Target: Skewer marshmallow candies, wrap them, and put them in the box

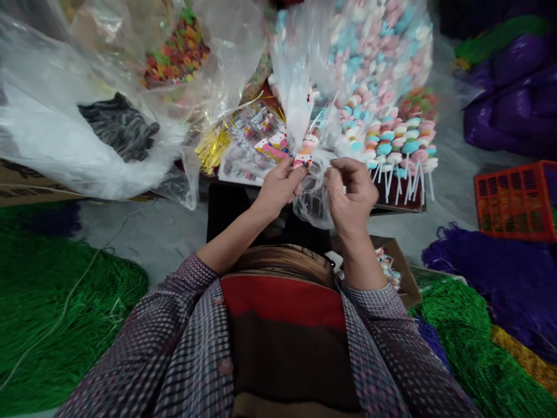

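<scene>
Left hand (278, 187) pinching printed tag (303, 159); right hand (353, 190) curled.

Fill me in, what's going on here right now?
A person's bare hands are busy with clear plastic at a table's edge. The left hand pinches a small printed piece. The right hand is beside the plastic, fingers curled; whether it grips anything is unclear. Printed packets lie beyond the left hand, candy sticks beyond the right, with a bag of pastel candies behind those.
</scene>
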Available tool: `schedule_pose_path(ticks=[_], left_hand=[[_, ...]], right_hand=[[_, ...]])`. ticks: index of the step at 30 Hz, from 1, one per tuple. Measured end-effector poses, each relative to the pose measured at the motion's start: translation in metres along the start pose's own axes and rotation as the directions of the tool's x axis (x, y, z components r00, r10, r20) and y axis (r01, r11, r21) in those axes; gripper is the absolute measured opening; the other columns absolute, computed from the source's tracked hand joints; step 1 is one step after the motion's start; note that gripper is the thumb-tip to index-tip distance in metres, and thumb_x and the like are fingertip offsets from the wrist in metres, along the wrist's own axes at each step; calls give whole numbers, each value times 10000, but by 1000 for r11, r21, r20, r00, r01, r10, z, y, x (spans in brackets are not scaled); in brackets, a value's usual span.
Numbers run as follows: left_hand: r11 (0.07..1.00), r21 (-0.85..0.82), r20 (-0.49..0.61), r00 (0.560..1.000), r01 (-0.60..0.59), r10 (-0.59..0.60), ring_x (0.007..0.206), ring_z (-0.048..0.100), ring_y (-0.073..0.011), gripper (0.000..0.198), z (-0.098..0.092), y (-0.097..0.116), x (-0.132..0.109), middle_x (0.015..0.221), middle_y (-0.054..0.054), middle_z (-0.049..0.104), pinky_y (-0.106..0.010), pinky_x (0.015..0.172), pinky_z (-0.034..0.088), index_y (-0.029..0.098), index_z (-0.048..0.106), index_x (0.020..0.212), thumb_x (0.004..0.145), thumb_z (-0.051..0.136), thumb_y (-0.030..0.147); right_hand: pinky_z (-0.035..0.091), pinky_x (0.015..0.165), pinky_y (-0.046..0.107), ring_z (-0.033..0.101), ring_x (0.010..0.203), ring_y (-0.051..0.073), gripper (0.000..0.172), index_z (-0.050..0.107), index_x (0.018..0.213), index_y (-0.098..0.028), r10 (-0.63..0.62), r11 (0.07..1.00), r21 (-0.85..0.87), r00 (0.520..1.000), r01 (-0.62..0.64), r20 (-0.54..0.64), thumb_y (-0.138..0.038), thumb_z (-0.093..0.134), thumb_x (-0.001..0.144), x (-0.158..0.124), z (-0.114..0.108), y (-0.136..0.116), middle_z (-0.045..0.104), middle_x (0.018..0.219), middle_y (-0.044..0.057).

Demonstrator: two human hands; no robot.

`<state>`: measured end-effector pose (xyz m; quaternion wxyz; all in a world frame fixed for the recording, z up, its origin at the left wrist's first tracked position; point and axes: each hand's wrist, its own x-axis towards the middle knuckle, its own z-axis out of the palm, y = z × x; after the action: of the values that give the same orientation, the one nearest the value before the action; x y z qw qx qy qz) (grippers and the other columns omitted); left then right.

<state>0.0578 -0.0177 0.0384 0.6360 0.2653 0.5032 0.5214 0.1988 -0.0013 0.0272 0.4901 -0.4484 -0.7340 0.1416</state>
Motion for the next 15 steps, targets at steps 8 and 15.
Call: schedule_pose_path(ticks=[8,15], left_hand=[[997,65,22,999,-46,45,380,328,-27,91,-2,-8,3,486,102,436,-193,406,187,197,595,963,975,628,281],[998,34,34,998,-45,44,401,341,-28,46,0,-5,2,506,96,427,-199,418,198,191,605,948,970,610,231]], right_hand=[[554,744,318,664,749,159,132,682,926,-217,8,990,-142,998,1,63,-263,559,942,-1,16,3,721,829,24],[555,742,319,653,731,154,102,670,901,-210,56,994,-101,996,-48,72,-282,598,915,2,15,-5,698,797,13]])
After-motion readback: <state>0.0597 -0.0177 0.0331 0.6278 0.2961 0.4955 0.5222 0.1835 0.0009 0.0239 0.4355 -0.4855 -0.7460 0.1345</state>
